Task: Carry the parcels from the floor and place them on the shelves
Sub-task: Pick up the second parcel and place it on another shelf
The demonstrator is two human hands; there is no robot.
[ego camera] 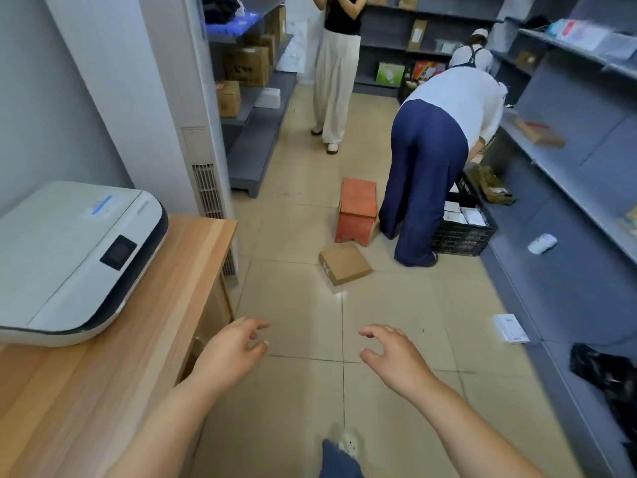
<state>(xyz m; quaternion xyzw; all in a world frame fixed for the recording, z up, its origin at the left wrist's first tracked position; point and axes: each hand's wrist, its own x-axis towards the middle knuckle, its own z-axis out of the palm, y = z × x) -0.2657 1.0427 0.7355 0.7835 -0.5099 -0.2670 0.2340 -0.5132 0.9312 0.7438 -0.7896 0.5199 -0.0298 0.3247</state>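
Observation:
A flat brown cardboard parcel [344, 263] lies on the tiled floor ahead of me, with a taller orange box [357, 210] just behind it. My left hand [229, 353] and my right hand [393, 357] are held out over the floor well short of the parcel, both empty with fingers spread. Grey shelves [565, 174] run along the right wall and hold a few parcels; a small white packet [511, 328] and a white roll [542, 243] lie on the lowest shelf. More grey shelves [256, 98] with brown boxes stand at the back left.
A wooden desk [113, 367] with a white printer [69, 257] stands close on my left. A person in blue trousers [424, 181] bends over a black crate [462, 229] in the aisle. Another person [336, 81] stands further back. A black bag [606, 374] lies low right.

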